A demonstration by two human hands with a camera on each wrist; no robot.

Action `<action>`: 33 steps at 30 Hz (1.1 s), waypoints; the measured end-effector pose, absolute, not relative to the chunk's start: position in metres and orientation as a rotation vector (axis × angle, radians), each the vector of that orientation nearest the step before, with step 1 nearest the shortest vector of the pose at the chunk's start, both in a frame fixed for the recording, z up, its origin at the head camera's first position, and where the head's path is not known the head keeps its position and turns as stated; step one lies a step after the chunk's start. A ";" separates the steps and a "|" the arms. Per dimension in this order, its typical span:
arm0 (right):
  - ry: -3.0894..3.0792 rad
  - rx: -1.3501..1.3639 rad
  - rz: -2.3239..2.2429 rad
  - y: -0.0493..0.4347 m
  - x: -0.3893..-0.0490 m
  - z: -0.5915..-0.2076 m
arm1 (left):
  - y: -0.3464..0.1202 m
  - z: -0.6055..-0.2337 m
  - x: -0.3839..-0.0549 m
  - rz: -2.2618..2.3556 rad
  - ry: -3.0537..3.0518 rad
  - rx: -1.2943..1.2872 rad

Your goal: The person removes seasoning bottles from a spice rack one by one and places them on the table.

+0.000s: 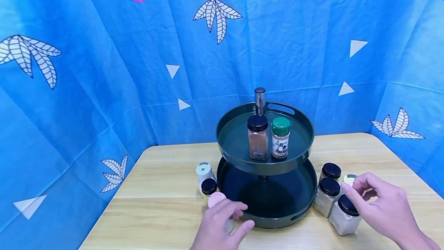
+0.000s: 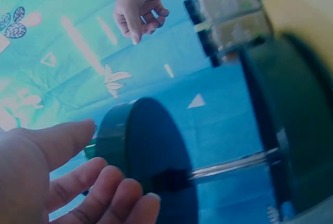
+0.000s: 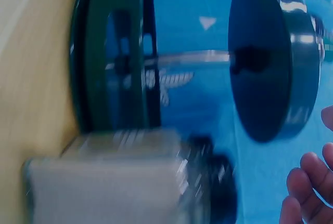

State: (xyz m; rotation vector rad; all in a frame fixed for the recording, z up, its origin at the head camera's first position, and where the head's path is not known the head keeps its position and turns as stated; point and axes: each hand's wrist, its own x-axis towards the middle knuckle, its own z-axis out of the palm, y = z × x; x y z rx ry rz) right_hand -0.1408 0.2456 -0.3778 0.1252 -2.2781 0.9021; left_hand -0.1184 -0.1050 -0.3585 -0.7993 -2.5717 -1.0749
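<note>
My left hand point(image 1: 222, 225) is held with fingers spread and slightly bent, in front of a pink-lidded jar point(image 1: 216, 199) that it partly hides. Over the jars at the right hovers my right hand point(image 1: 385, 207), its fingers loosely bent and nothing held. Closest to it are a black-lidded square jar point(image 1: 345, 219) of pale contents and a pale-lidded container point(image 1: 348, 179), partly covered by the fingers. Between the hands stands a dark green two-tier tray point(image 1: 268, 223). Its upper tier carries a black-lidded jar of brown powder point(image 1: 258, 144) and a green-capped spice bottle point(image 1: 280, 142).
Two more black-lidded jars point(image 1: 326, 198) stand against the tray's right side. At its left are a white-lidded container point(image 1: 204, 172) and a black-lidded jar point(image 1: 209, 186). A chrome post point(image 1: 260, 101) rises above the upper tier. Blue patterned cloth point(image 1: 291, 49) hangs behind the wooden table point(image 1: 156, 203).
</note>
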 end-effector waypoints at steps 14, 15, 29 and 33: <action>-1.959 0.619 0.854 0.190 -0.171 -0.328 | -0.089 -0.307 -0.165 -0.998 -2.182 -0.734; -1.936 0.629 0.849 0.187 -0.175 -0.325 | -0.087 -0.304 -0.169 -0.991 -2.183 -0.727; -2.050 0.659 0.825 0.176 -0.205 -0.329 | -0.069 -0.280 -0.206 -0.976 -2.302 -0.701; -2.011 0.682 0.854 0.172 -0.205 -0.332 | -0.067 -0.278 -0.211 -0.985 -2.310 -0.719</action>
